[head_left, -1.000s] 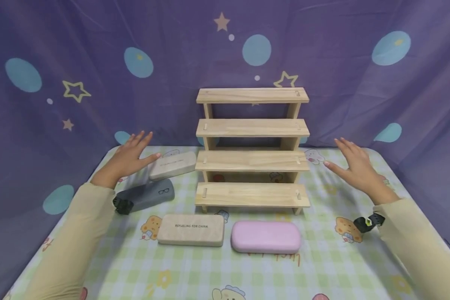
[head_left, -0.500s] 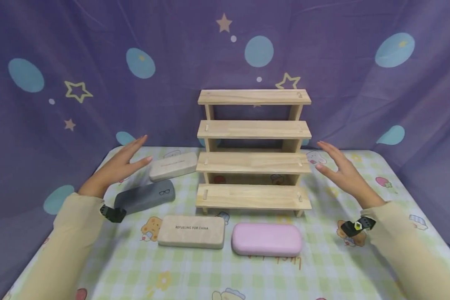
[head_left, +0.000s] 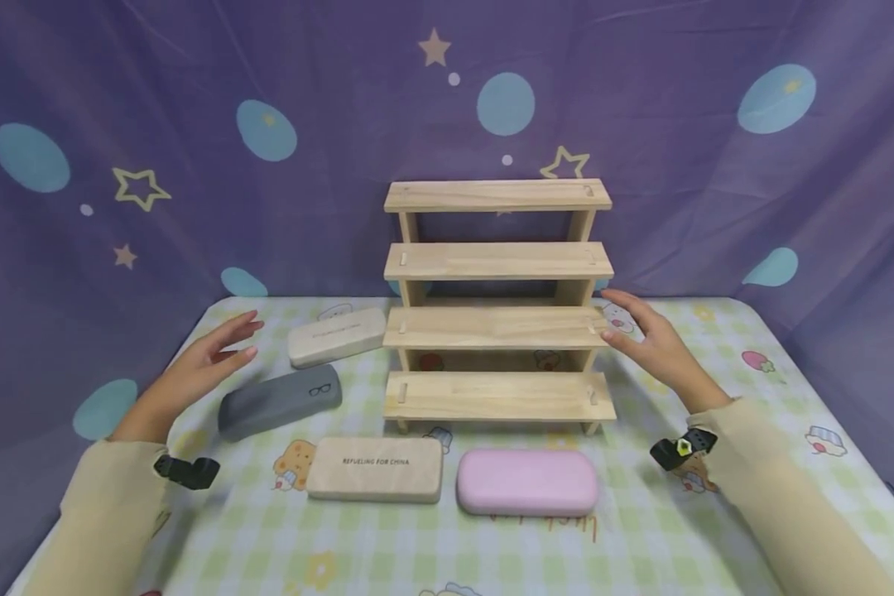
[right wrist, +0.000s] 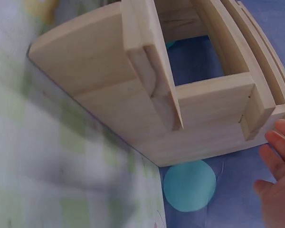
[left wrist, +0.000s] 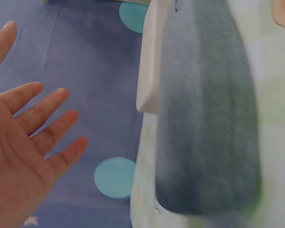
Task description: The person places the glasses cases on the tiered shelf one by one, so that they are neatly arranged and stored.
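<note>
My left hand [head_left: 194, 372] hovers with loosely spread fingers at the left, just above and left of a grey-blue glasses case [head_left: 281, 401] with a small spectacles mark. In the left wrist view its palm and fingers [left wrist: 35, 142] hold nothing. My right hand [head_left: 651, 348] is beside the right end of a four-step wooden display rack [head_left: 495, 327], fingertips overlapping the third board's end in the head view. The right wrist view shows its relaxed fingers [right wrist: 278, 159] by the rack's side. A beige case [head_left: 376, 480] with printed lettering and a pink case [head_left: 527, 488] lie in front of the rack.
Behind the grey-blue case, a second pale case [head_left: 338, 338] lies angled close to the rack's left side. A green checked cloth [head_left: 387, 555] covers the table. A purple curtain [head_left: 328, 223] hangs right behind the rack and along both sides.
My right hand has moved left to the rack's end. My left hand has drawn back, lower and further left. The rack and cases stay in place.
</note>
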Available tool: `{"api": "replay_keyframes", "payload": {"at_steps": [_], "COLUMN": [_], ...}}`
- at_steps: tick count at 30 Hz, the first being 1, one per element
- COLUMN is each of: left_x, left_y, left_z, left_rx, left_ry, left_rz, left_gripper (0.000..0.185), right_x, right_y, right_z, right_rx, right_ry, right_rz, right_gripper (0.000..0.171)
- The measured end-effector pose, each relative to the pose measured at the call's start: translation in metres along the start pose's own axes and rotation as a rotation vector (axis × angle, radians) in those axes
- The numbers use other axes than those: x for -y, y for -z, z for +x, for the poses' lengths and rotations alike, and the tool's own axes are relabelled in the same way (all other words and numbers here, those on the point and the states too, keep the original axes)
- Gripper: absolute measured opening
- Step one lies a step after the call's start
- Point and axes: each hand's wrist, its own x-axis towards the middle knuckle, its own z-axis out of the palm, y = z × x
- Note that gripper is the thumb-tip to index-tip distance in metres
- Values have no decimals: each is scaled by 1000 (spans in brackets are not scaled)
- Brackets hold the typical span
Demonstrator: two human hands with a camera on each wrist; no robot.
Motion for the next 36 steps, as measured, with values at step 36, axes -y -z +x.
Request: {"api": "replay_keyframes", "payload": {"at_steps": [36], "left_x": [71], "left_y": [-18], "left_z": [-64], "left_rx": [-141], "left_ry": [29], "left_rz": [-399], "left_gripper": [48], "right_x": [-15], "right_y": [-33], "right_z": [2], "right_rx": [-102], "right_ry": [-149], "right_rz": [331], "right_gripper": [57]}}
